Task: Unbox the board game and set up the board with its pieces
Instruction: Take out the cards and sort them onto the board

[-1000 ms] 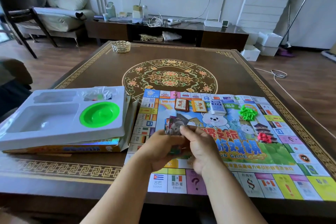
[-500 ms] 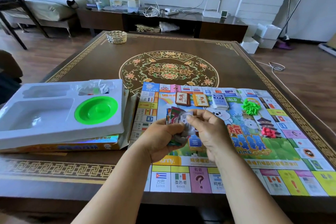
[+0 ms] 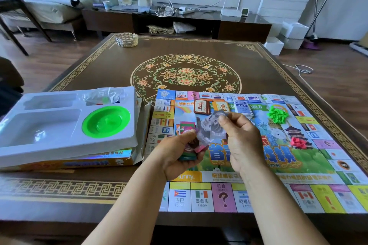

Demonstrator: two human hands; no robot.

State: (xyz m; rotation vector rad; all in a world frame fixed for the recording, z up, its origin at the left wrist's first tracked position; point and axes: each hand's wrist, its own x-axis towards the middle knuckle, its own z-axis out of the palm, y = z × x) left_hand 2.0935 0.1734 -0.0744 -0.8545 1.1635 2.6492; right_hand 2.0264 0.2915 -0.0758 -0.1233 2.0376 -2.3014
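**Clerk:** Item one, nearest the lower edge of the frame?

**Me:** My two forearms, rising from the bottom centre. My left hand (image 3: pixel 180 152) is curled round a stack of play money (image 3: pixel 189 148), pink and green edges showing under my fingers. My right hand (image 3: pixel 240 141) pinches a single grey banknote (image 3: pixel 212 127) between thumb and fingertips, lifted just above the stack.

**Clerk:** Item two, beneath them?

**Me:** The game board (image 3: pixel 258 175), unfolded flat on the wooden table (image 3: pixel 268 77), filling the lower right of the frame. Flag squares run along its near edge.

**Clerk:** Pieces on the board?

**Me:** Toward its far edge, left to right: a brown card deck (image 3: pixel 201 106), a yellow card deck (image 3: pixel 222 106) partly hidden by the banknote, a blue card deck (image 3: pixel 243 108). Further right, a heap of green houses (image 3: pixel 277 114); nearer me from that, a heap of red pieces (image 3: pixel 298 143). The two heaps lie apart.

**Clerk:** Left of the board?

**Me:** The white plastic tray (image 3: pixel 39 145), resting on the game box (image 3: pixel 85 162), middle left of the frame. A green bowl (image 3: pixel 106 121) sits in its round well; a crumpled clear bag (image 3: pixel 105 95) lies in the far compartment, contents too small to tell.

**Clerk:** Farthest?

**Me:** A woven dish (image 3: pixel 126 40) on the table's far left corner; behind it a low TV cabinet (image 3: pixel 199 24).
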